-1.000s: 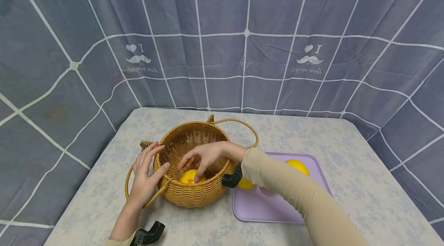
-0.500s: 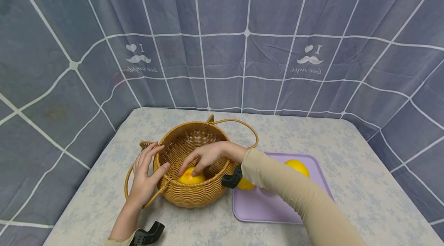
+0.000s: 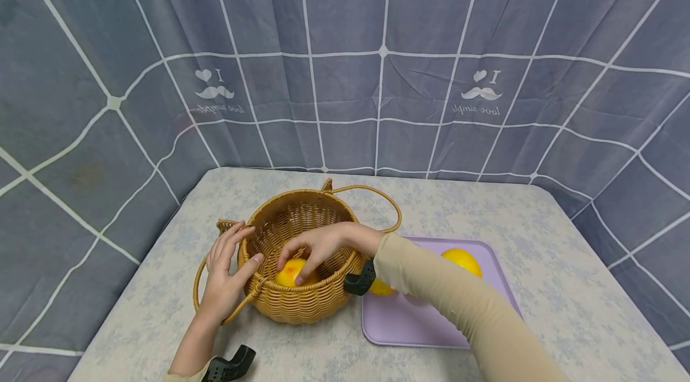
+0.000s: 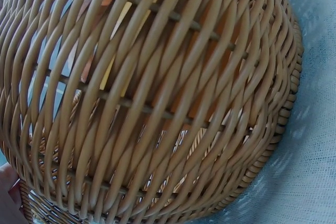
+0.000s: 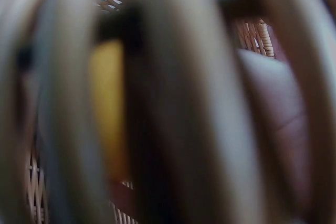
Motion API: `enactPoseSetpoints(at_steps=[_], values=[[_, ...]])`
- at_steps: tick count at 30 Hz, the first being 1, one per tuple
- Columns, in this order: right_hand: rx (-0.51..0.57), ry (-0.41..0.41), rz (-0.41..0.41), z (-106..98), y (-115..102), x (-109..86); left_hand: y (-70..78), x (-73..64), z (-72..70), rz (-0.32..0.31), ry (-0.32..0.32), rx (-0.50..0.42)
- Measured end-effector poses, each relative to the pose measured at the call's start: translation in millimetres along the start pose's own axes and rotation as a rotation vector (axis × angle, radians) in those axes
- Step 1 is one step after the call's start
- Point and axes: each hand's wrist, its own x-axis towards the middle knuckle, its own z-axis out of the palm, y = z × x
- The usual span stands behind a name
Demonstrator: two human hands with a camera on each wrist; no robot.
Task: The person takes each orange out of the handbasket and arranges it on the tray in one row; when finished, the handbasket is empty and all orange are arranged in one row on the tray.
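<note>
A round wicker basket (image 3: 302,303) with two loop handles stands left of centre in the head view. My left hand (image 3: 225,274) rests at its left rim, the fingers fairly straight and the thumb at the edge. Inside the basket, my right hand (image 3: 319,244) holds a yellow-orange fruit (image 3: 290,272) with a reddish patch, thumb on the near side and fingers on the far side. The fruit's exact kind is unclear. In the right wrist view, blurred weave covers most of the yellow fruit (image 5: 107,98). The left wrist view is filled by the basket's wall (image 4: 152,98).
To the right lies a lilac tray (image 3: 420,328), partly under my right forearm. It bears a yellow fruit (image 3: 462,260) and another yellow fruit (image 3: 380,287) half hidden by the sleeve and wrist camera. A grid-patterned curtain (image 3: 345,88) encloses the table (image 3: 566,262).
In the basket the fruit has turned, its reddish patch now further up, and shifted slightly left. My right fingers have closed in around it. The left hand has stayed in place.
</note>
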Motion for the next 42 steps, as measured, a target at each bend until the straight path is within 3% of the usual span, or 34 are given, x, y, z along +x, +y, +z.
enactPoseSetpoints(at_steps=[7,14,23,34,42], values=[[-0.016,0.041,0.038,1.3,1.3,0.8,0.1,0.1,-0.1,0.003,0.002,-0.003],[-0.085,0.003,0.099,0.7,1.6,-0.4,0.5,-0.1,0.2,0.007,-0.002,-0.001],[-0.129,-0.022,0.051,0.4,0.0,-0.2,4.6,0.4,-0.4,0.037,0.002,-0.007],[-0.191,0.060,0.042,1.7,-1.5,-2.5,6.7,1.2,0.4,0.030,0.003,-0.006],[-0.250,0.167,0.012,3.8,-5.4,-7.7,1.8,0.7,-0.5,0.027,-0.002,-0.002]])
